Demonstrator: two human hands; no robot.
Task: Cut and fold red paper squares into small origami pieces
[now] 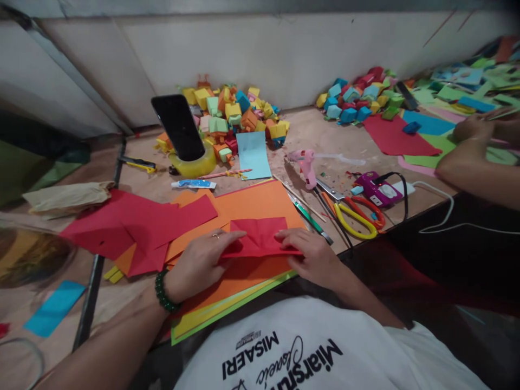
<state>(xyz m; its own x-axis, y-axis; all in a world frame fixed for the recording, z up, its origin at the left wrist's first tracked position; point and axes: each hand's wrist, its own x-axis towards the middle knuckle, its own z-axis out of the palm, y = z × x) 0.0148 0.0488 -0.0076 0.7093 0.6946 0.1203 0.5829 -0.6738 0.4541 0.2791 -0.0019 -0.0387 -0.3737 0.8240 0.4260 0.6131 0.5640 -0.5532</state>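
Observation:
A piece of red paper (260,235) with creases lies across a stack of coloured sheets, orange paper (244,273) on top. My left hand (203,262) grips its left end, thumb and fingers closed on the edge. At the other end, my right hand (312,254) pinches the paper's right edge between thumb and fingers. The near edge looks folded up between the two hands. More red sheets (150,227) are spread to the left of my left hand. Just beyond my right hand lies a green craft knife (311,219).
Behind are a phone (179,124) propped on a tape roll (197,162) and a pile of small paper boxes (233,111). To the right lie a pink glue gun (306,165), scissors (357,216) and a purple power socket (377,189). A co-worker's arms (479,157) reach in at far right.

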